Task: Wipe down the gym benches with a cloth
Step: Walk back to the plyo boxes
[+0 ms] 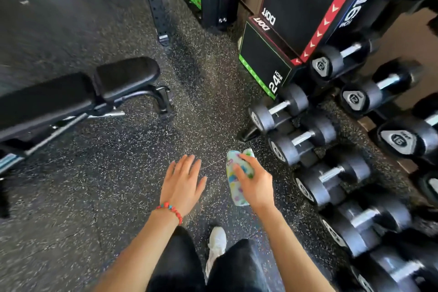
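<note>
A black padded gym bench [71, 92] on a metal frame stands at the left, its seat pad pointing toward the middle of the floor. My right hand [254, 181] is closed around a bunched white cloth [237, 178] with coloured dots, held over the floor well to the right of the bench. My left hand [181, 182], with a red and teal bead bracelet at the wrist, hovers flat beside it with fingers spread and nothing in it. Neither hand touches the bench.
A rack of black dumbbells [350, 173] fills the right side. Stacked black plyo boxes [291, 21] stand at the back right. A perforated rack upright [154, 0] rises behind the bench. Speckled rubber floor [132, 168] lies between. My white shoe [216, 244] is below.
</note>
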The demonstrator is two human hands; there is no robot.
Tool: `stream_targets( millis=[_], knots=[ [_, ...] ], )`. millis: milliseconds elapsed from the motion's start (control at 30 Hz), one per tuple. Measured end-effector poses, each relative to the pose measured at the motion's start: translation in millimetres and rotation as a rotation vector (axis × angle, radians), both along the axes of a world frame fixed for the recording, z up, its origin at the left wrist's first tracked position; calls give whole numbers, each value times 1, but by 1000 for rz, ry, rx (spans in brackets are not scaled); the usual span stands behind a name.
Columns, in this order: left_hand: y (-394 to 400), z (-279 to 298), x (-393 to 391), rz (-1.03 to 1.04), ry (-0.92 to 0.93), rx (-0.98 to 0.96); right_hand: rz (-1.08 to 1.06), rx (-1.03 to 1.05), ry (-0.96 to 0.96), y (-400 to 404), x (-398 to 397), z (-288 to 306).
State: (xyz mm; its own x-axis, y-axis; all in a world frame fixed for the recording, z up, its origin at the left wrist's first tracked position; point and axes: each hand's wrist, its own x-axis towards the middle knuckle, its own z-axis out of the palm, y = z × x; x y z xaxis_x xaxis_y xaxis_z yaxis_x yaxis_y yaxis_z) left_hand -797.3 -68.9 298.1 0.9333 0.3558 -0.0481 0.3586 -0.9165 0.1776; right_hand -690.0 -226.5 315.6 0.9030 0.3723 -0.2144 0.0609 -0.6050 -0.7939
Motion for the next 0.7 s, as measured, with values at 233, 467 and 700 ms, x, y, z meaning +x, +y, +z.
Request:
stream_targets(
  millis=[233,467,700],
  knots=[
    [45,-5,65,18,-40,-19,3,-2,52,42,61,-6],
    [139,-25,149,32,-29,-24,-1,9,64,132,143,-26],
    [230,-17,233,3,-43,-15,-39,2,46,219,224,-16]
  ],
)
